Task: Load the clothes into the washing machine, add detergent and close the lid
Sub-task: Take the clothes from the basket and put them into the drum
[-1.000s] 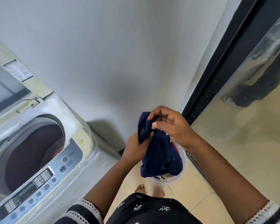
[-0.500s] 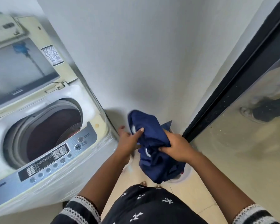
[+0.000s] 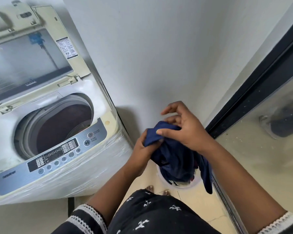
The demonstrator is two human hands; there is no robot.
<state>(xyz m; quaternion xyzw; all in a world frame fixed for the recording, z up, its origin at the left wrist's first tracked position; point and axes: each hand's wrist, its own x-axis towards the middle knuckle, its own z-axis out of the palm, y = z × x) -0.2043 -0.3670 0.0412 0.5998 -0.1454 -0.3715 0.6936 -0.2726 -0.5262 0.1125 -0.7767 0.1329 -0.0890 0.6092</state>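
A top-loading washing machine (image 3: 108, 149) stands at the left with its lid (image 3: 30, 61) raised and its drum (image 3: 61, 129) showing a dark inside. To its right I hold a navy blue garment (image 3: 174, 159) over a white laundry basket (image 3: 181, 185) on the floor. My left hand (image 3: 142, 149) grips the garment's upper left end. My right hand (image 3: 184, 127) lies on top of the bunched cloth, thumb pressed to it, with the outer fingers lifted and spread.
A white wall runs behind the machine and basket. A black-framed glass sliding door (image 3: 260, 115) closes off the right side. Beige floor tiles (image 3: 188, 205) and my bare toes show below the basket. The control panel (image 3: 57, 154) faces me.
The view has swung left and down, showing more of the machine. The garment has been bunched lower over the basket, and my right hand has shifted from its side to its top.
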